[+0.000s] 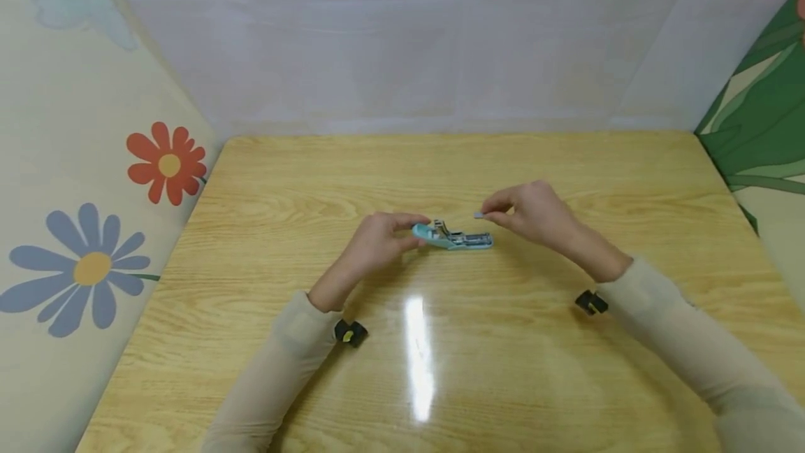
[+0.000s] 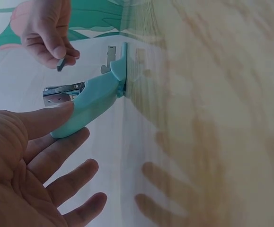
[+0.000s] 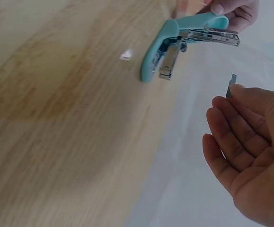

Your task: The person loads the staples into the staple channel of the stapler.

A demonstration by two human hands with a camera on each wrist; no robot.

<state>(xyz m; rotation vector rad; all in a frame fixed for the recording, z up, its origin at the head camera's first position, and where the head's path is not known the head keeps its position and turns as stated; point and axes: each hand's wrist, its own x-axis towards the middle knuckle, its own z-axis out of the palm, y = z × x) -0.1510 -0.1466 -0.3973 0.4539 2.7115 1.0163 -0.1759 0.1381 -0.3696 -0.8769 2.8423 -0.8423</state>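
A mint-green stapler (image 1: 468, 240) is folded wide open, its metal magazine (image 3: 212, 36) and inner parts exposed. My left hand (image 1: 379, 242) pinches one end of it between thumb and fingers; the other fingers (image 2: 75, 182) spread loosely below. In the left wrist view the stapler's far end reaches the tabletop. To its right, my right hand (image 1: 525, 214) pinches a small grey strip of staples (image 3: 231, 86) between thumb and index finger. That strip is apart from the stapler, a little above and right of it in the head view.
The wood-grain table (image 1: 302, 173) spreads under both hands and reflects a bright streak of light. A white sheet (image 1: 377, 54) hangs behind it. Painted flower panels (image 1: 94, 268) stand at the sides. Black wrist devices (image 1: 351, 333) sit at both sleeves.
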